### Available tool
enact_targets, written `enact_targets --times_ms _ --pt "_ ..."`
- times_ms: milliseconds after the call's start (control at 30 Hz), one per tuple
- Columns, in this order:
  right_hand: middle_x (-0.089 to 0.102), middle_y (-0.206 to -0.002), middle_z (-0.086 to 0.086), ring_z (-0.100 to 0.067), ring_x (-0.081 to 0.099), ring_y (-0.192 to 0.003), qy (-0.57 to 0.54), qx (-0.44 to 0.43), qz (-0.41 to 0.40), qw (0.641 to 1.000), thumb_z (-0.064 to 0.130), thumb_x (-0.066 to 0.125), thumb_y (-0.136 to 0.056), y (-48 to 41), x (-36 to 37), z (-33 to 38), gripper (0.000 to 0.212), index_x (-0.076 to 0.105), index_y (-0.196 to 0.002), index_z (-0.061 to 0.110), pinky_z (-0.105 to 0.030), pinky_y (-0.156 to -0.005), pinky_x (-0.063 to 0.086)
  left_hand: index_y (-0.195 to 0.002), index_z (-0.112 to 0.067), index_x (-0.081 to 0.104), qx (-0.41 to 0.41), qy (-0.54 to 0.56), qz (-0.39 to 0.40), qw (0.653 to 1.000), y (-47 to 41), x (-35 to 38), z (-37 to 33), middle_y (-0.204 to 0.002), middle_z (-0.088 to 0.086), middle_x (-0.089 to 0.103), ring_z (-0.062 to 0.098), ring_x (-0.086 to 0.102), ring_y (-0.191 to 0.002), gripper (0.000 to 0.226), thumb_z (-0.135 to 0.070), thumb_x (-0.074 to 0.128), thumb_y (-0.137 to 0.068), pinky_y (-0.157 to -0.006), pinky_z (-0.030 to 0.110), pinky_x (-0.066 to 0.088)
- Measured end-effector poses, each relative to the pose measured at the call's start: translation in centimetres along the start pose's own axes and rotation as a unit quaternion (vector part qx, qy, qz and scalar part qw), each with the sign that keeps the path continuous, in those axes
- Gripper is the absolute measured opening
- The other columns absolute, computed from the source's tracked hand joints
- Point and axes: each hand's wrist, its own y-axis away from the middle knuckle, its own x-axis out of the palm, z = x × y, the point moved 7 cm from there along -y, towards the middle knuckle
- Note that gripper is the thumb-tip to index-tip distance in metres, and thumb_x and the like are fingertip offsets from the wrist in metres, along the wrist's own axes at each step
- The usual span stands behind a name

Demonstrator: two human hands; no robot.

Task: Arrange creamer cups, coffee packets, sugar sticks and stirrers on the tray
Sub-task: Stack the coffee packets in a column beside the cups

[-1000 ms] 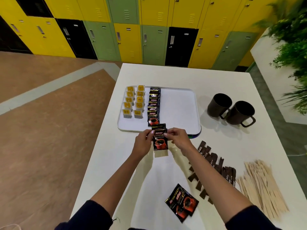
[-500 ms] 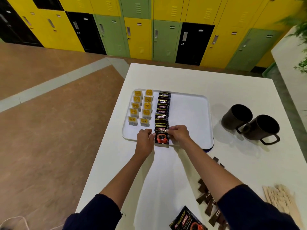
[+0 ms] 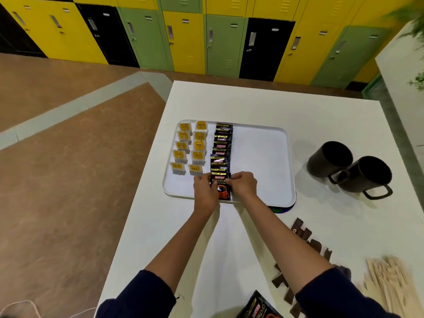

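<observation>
A white tray lies on the white table. Two columns of yellow-topped creamer cups fill its left side, and a column of overlapping black coffee packets runs beside them. At the column's near end, over the tray's front rim, my left hand and my right hand pinch one black coffee packet by its two sides. More loose coffee packets lie at the table's near edge. Brown sugar sticks and wooden stirrers lie on the table at the right.
Two dark mugs stand right of the tray. The table's left edge drops to a brown floor. Yellow, green and black lockers line the far wall. A white planter with green leaves is at the far right.
Both hands carried the coffee packet forward from the table onto the tray's front edge, to the near end of the packet column. The camera moved closer.
</observation>
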Motion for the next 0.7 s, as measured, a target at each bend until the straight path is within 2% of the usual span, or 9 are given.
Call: enact_targets --times_ms 100,300,467,567,700 --pt "0.069 -0.108 -0.011 -0.025 0.065 -0.1 -0.009 0.01 -0.008 1.0 0.012 0.071 -0.081 -0.1 0.0 -0.1 0.016 0.068 -0.095 0.006 -0.03 -0.086 0.05 -0.127 -0.003 0.05 -0.005 0.009 -0.001 1.0 -0.1 0.1 -0.1 -0.125 0.017 0.044 0.027 0.051 -0.115 0.033 -0.009 0.047 -0.095 -0.102 0.033 0.041" --pt "0.07 -0.103 -0.01 -0.026 0.066 -0.094 -0.019 0.003 -0.026 0.999 0.012 0.071 -0.08 0.0 -0.1 0.8 0.01 0.062 -0.082 0.016 -0.037 -0.086 0.054 -0.125 -0.005 0.05 0.008 0.03 -0.02 0.999 -0.2 0.2 -0.5 -0.125 0.015 0.045 0.027 0.046 -0.117 0.032 -0.006 0.047 -0.094 -0.102 0.037 0.042" --pt "0.07 -0.102 -0.01 -0.027 0.066 -0.095 -0.019 0.01 -0.034 0.999 0.013 0.071 -0.081 -0.2 -0.2 0.9 0.009 0.066 -0.089 0.011 -0.038 -0.087 0.054 -0.127 -0.007 0.05 0.017 0.034 -0.007 0.999 -0.6 0.6 -0.8 -0.123 0.014 0.049 0.026 0.051 -0.114 0.035 -0.003 0.045 -0.093 -0.1 0.038 0.045" --pt "0.07 -0.101 -0.01 -0.027 0.067 -0.093 -0.019 0.007 -0.031 0.999 0.013 0.072 -0.08 0.0 -0.1 0.8 0.011 0.064 -0.086 0.013 -0.04 -0.087 0.054 -0.129 -0.01 0.049 0.026 0.022 0.0 0.999 -0.7 0.8 -0.9 -0.122 0.014 0.049 0.025 0.047 -0.114 0.042 0.003 0.047 -0.09 -0.1 0.038 0.044" --pt "0.068 -0.104 -0.011 -0.027 0.066 -0.093 -0.017 -0.004 -0.025 1.0 0.012 0.074 -0.079 0.0 -0.1 0.8 0.021 0.062 -0.096 0.008 -0.04 -0.085 0.055 -0.132 -0.012 0.048 0.04 -0.016 -0.01 0.999 -0.6 0.8 -0.7 -0.124 0.013 0.049 0.025 0.04 -0.114 0.046 0.003 0.049 -0.089 -0.098 0.034 0.037"
